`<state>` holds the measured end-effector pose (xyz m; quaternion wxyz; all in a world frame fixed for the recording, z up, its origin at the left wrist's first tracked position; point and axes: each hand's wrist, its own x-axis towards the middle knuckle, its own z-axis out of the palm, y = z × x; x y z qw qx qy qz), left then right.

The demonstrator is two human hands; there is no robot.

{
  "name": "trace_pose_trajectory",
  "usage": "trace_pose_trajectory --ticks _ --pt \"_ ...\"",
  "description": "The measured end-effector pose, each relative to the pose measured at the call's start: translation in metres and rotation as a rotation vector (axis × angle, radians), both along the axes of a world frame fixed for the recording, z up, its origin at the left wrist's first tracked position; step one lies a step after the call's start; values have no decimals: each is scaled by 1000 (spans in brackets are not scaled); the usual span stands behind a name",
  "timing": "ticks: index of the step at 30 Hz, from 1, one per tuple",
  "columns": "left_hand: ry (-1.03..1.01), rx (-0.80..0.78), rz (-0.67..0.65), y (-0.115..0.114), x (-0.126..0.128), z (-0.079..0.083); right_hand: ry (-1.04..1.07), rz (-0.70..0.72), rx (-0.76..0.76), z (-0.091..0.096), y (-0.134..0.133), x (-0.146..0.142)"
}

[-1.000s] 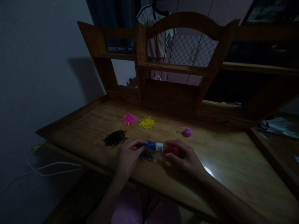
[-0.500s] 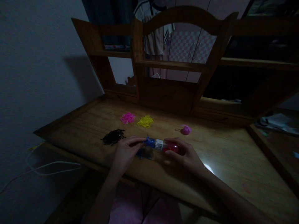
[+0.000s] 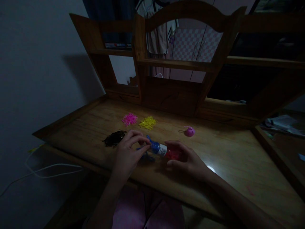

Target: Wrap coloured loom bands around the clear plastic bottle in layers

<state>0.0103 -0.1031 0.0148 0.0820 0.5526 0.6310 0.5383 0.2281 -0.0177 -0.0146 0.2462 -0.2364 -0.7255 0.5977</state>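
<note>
A small clear bottle [image 3: 162, 149] with a white label lies sideways between my hands, red bands at its right end and blue ones near its mouth. My right hand [image 3: 188, 159] is wrapped round the red end. At the mouth, the thumb and fingers of my left hand [image 3: 132, 148] pinch blue rubber bands [image 3: 149, 138]. Some loose blue bands [image 3: 148, 157] lie on the table below, partly hidden by the left hand. Left of that hand is a black pile of bands [image 3: 114, 138]; beyond are a pink pile [image 3: 130, 119] and a yellow pile [image 3: 148, 122].
A round pink-purple object [image 3: 190, 131] with a loop sits on the wooden desk [image 3: 228, 165], right of the piles. A wooden shelf unit [image 3: 171, 95] rises along the back edge. A white cable [image 3: 54, 166] hangs off the left front side.
My left fingers have curled from stretched-out to a pinch at the bottle's mouth, and a blue strand now sticks up there. The bottle has tilted slightly, its right end lower.
</note>
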Motion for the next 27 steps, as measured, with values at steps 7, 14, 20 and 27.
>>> trace_pose_trajectory --ticks 7,14,20,27 --pt "-48 -77 -52 -8 4 12 -20 49 34 4 -6 -1" --pt "13 -112 -41 -23 18 33 40 21 -100 2 -1 0" --pt "68 -50 7 -29 20 40 65 20 -104 4 -1 1" --pt "72 33 131 -32 19 38 86 -95 -61 6 3 7"
